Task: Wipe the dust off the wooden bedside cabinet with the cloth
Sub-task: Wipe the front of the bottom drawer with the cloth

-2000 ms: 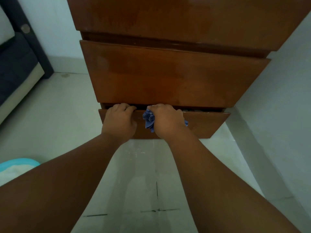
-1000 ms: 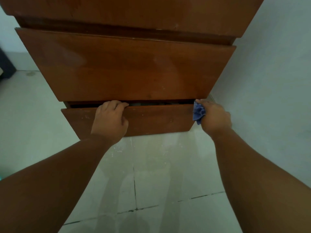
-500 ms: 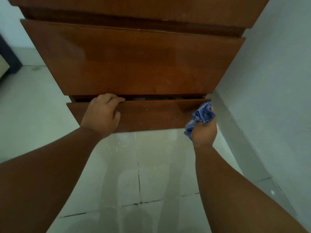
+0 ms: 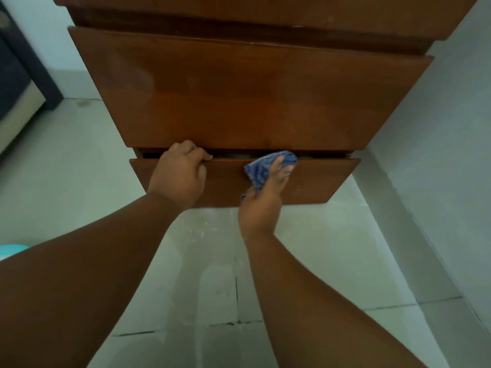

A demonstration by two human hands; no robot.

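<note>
The wooden bedside cabinet (image 4: 239,96) fills the upper view, its fronts glossy brown. The bottom drawer (image 4: 318,181) stands slightly pulled out, with a dark gap above it. My left hand (image 4: 178,176) grips the drawer's top edge left of centre, fingers curled over it. My right hand (image 4: 261,205) holds a crumpled blue cloth (image 4: 259,170) against the drawer front near the middle, fingers laid over it and a tail of cloth tucked by the thumb. The cloth's top reaches the drawer's upper edge.
A pale wall (image 4: 438,128) runs close along the cabinet's right side. Dark furniture with a light base (image 4: 16,83) stands at the far left. A turquoise object (image 4: 10,249) peeks in at the left edge. Pale floor tiles (image 4: 212,274) lie below my arms.
My right hand has carried the cloth from the drawer's right end leftward to the middle of its front. My left hand has kept its grip on the drawer edge.
</note>
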